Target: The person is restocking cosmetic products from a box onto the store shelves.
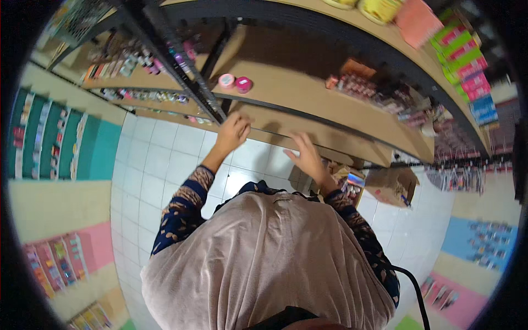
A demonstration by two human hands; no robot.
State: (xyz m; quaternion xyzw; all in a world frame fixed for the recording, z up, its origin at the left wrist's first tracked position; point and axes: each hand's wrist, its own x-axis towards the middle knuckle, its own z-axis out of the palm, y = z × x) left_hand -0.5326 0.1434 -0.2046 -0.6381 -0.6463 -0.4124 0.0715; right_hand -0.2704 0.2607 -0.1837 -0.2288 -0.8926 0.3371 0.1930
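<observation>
My left hand is raised beside the black metal upright of a shelving unit, its fingers curled; whether it holds something small cannot be told. Fingers apart and with nothing in it, my right hand hovers before the lower shelf boards. On the brown shelf beyond my hands, a light pink round jar and a magenta round jar stand side by side. Farther right on that shelf are rows of small reddish containers.
An open cardboard box and a carton of packaged goods sit on the white tiled floor at right. Bottles fill the shelf left of the upright. Green and pink boxes line the upper shelf.
</observation>
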